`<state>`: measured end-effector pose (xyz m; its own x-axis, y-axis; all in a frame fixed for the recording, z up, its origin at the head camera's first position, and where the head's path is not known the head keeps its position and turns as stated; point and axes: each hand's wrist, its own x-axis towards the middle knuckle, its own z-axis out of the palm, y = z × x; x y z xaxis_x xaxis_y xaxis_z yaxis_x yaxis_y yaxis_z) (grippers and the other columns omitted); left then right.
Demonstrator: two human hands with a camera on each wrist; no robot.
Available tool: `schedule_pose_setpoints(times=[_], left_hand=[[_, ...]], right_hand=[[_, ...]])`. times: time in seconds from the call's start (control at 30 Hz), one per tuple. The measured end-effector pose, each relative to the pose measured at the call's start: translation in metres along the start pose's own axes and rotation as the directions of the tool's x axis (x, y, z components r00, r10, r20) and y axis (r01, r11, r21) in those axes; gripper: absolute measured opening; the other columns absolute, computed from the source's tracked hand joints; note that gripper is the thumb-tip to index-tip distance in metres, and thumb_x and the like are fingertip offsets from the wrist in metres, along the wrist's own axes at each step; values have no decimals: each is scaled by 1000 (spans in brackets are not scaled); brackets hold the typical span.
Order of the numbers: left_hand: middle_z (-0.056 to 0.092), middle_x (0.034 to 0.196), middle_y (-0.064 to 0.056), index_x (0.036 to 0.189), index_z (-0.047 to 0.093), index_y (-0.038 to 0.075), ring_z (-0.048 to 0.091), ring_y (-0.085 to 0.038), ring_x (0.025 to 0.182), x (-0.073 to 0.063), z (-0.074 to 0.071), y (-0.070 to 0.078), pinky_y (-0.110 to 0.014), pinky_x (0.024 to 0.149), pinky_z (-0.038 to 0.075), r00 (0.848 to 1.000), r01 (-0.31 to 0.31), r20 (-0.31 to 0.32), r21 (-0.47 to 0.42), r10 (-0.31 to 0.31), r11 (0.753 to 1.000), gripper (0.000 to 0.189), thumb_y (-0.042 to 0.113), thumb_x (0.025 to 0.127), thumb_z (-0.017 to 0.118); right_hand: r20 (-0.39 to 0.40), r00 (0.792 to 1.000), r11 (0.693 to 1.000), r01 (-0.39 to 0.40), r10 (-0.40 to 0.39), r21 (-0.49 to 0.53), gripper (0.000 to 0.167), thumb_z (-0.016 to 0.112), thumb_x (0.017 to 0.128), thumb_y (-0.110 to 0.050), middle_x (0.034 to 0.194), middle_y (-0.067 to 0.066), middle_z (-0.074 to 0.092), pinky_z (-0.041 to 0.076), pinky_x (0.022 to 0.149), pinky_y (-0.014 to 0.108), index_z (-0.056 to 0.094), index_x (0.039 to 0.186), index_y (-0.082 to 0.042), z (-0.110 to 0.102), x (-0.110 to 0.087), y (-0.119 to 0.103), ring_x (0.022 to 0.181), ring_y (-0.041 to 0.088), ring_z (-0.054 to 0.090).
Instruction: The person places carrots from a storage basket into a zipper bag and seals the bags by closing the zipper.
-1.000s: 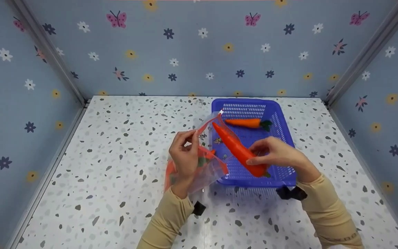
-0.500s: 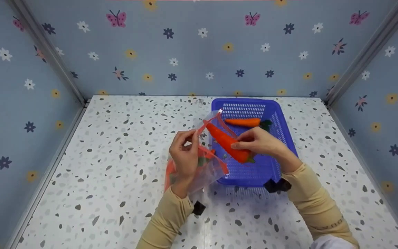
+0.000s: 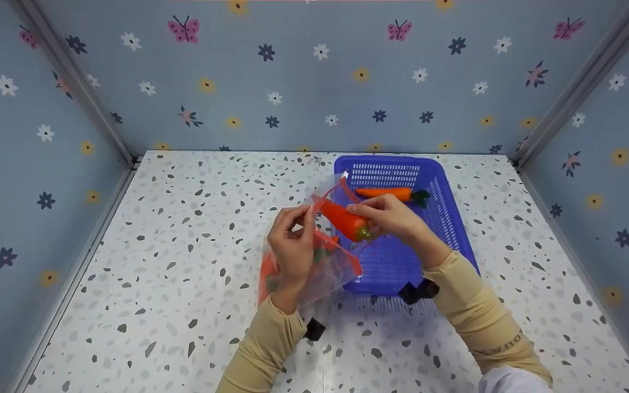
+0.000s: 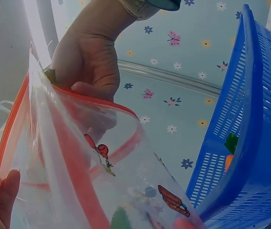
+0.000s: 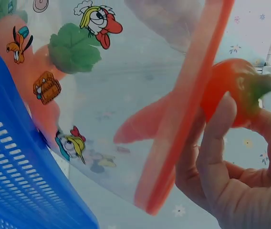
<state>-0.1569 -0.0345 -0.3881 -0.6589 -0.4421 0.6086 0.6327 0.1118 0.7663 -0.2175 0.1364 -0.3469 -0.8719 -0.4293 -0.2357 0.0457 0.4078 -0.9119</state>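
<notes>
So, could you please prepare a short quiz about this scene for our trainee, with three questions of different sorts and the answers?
1. True or false: the orange carrot lies in the blue basket.
2. Multiple choice: what does the right hand hold?
A) a metal spoon
B) the red vegetable
C) a drinking cup
3. Fill in: the left hand pinches the ___ ___ of the clear bag.

Key: 1. True. 2. B. 3. red edge.
</notes>
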Motion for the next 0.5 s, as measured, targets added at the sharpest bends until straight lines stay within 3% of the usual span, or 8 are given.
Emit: schedule_pose_setpoints(times=[0.1, 0.23, 0.37, 0.5], left_hand=[[56, 75, -15, 85, 63, -12, 52, -15, 64, 0, 1, -1, -19, 47, 45, 1000, -9, -7, -5, 9, 1000, 8, -11, 79, 58], [55, 73, -17, 83, 62, -14, 52, -14, 62, 1, 1, -2, -18, 45, 43, 999, -52, -16, -32, 52, 998, 8, -15, 77, 57], [53, 71, -19, 82, 62, -15, 51, -14, 61, 1, 0, -7, -18, 43, 43, 996, -91, -16, -64, 90, 994, 9, -18, 76, 55], [54, 71, -18, 83, 63, -13, 51, -14, 60, 0, -1, -19, -18, 42, 42, 994, -107, -19, -58, 106, 993, 10, -17, 77, 56]], right_hand=[[42, 998, 995, 33, -37, 92, 40, 58, 87, -31, 86, 13, 64, 52, 64, 33, 61, 106, 4, 4, 5, 2, 68, 23, 62], [60, 995, 988, 70, -79, 138, 39, 57, 88, -25, 95, 19, 64, 51, 69, 36, 57, 111, 7, 6, 9, 4, 76, 27, 63], [30, 994, 984, 99, -105, 147, 37, 58, 87, -20, 97, 20, 63, 51, 70, 36, 56, 112, 8, 4, 12, 4, 84, 35, 60], [-18, 990, 978, 139, -138, 156, 36, 57, 87, -17, 98, 21, 61, 51, 70, 35, 56, 112, 9, -2, 16, 5, 83, 32, 60]])
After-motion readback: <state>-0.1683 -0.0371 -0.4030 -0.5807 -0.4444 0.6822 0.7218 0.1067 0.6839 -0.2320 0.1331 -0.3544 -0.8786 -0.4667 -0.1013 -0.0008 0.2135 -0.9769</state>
